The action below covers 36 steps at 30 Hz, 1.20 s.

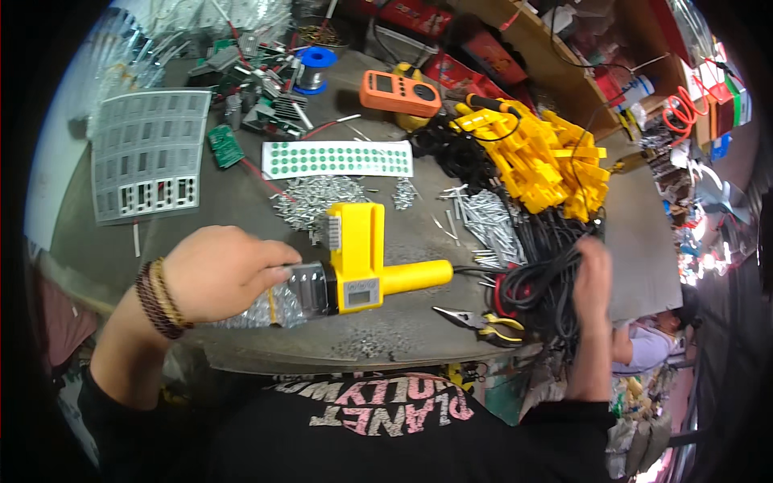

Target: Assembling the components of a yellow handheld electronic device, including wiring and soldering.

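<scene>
Left hand [221, 272], left of centre, pinching sleeve [307, 290] of tool [360, 270], likely stiff, light; best held by handle [419, 276]. Right hand [593, 278], right: grip unclear.

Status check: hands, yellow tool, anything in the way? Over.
Left hand gripping yellow tool by its clear end. Right hand beside black cables, blurred, contact unclear. Pliers lying near cables, possibly in the way.

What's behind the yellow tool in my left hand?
Behind the yellow tool lies a pile of small silver metal pieces, then a white sheet with round green dots. The surface directly beneath the tool is covered, so I can't tell what's there.
</scene>
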Tool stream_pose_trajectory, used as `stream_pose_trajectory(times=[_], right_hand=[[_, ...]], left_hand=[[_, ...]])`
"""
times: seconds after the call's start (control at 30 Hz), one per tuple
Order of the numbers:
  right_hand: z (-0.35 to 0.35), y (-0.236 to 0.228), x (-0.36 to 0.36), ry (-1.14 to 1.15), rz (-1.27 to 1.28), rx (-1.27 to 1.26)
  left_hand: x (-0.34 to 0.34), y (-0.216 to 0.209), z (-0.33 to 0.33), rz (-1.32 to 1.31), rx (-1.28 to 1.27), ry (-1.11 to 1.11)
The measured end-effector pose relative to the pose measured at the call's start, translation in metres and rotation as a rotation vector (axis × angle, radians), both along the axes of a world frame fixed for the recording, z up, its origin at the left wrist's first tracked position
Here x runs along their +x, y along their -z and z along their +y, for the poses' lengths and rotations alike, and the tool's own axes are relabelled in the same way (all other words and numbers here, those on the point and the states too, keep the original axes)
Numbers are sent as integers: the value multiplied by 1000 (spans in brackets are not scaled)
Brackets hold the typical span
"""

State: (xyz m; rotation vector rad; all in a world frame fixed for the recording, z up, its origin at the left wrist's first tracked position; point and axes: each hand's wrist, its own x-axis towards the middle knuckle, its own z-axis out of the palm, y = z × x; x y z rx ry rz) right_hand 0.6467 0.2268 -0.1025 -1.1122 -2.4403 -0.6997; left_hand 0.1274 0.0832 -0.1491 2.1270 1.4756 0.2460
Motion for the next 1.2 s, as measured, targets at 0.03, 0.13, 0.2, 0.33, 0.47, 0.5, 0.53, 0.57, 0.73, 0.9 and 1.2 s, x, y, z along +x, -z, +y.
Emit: stream_pose_trajectory(times=[0.03, 0.13, 0.2, 0.33, 0.47, 0.5, 0.53, 0.57, 0.73, 0.9, 1.2], right_hand=[[18, -13, 4, 158, -137, -46], [72, -30, 30, 323, -337, -307], [96, -34, 41, 262, -382, -361], [113, -35, 76, 347, -468, -487], [97, -33, 75, 103, -429, -448], [89, -34, 61, 218, -434, -500], [88, -40, 59, 216, -435, -483], [87, -46, 57, 237, -272, -440], [116, -38, 24, -150, 1103, -478], [92, -5, -201, -113, 1384, -1509], [195, 37, -306, -578, 1267, -1162]], left_hand=[[5, 5, -2, 22, -12, -17], [26, 25, -19, -10, 440, -101], [38, 33, -26, 64, 551, -151], [37, 41, -34, 90, 615, -205], [40, 28, -40, 33, 682, -260], [41, 23, -41, -32, 661, -276], [44, 17, -42, -95, 644, -293], [45, 13, -43, -123, 659, -301], [36, -8, -41, -290, 792, -392], [6, 1, -65, -324, 695, -690], [-1, 54, -91, 117, 535, -997]])
